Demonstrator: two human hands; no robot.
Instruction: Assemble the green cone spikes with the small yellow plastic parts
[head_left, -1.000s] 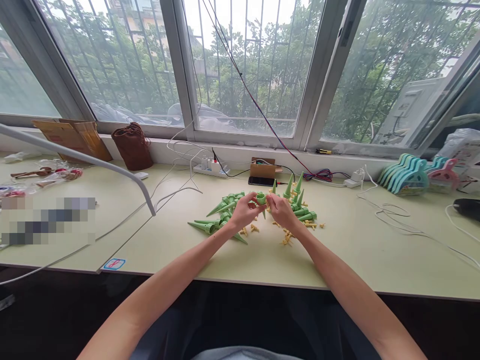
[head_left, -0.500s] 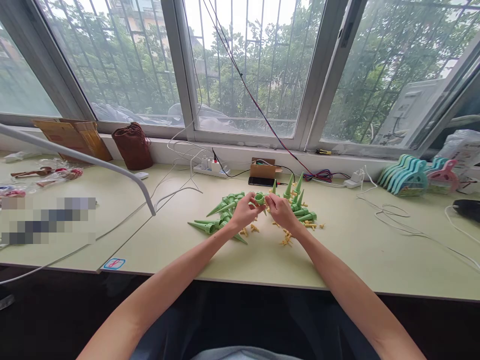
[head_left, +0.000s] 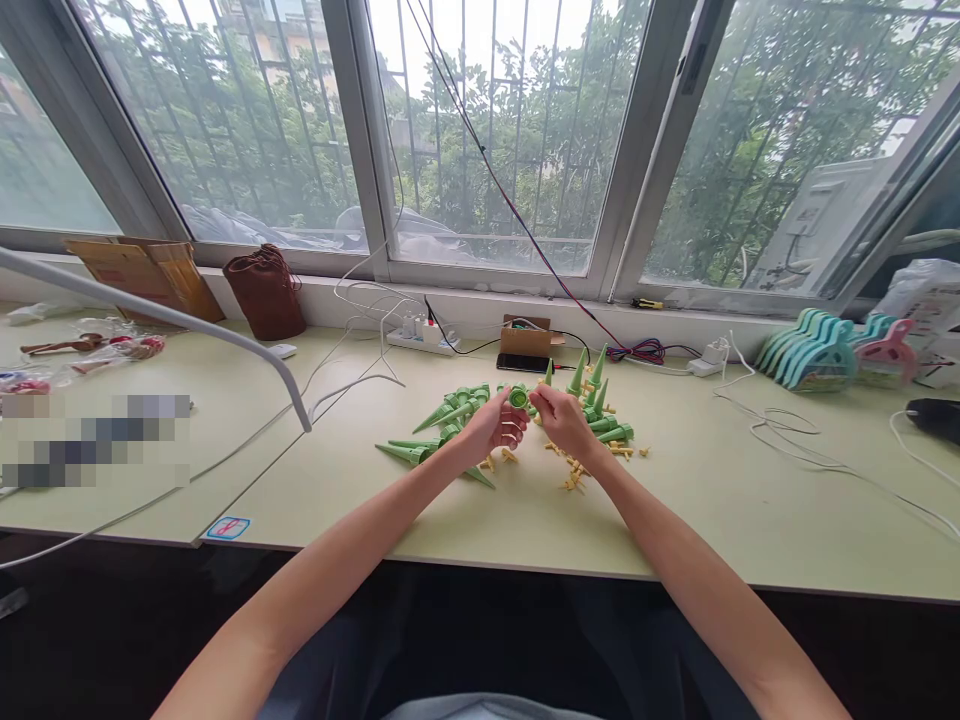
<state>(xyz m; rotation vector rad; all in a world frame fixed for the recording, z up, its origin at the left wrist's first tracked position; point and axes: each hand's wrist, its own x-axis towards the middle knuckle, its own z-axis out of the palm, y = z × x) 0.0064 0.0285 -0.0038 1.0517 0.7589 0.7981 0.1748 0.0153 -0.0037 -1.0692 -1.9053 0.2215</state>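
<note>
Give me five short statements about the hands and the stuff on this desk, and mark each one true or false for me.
1. The left hand holds a green piece with its round open end showing. True.
2. The right hand rests flat among the teal hangers. False: the right hand is beside the held green piece, fingers bent.
3. The phone lies in front of the small cardboard box. True.
4. The small loose parts are blue. False: the small loose parts are yellow.
5. The teal hangers are toward the right end of the desk. True.
</note>
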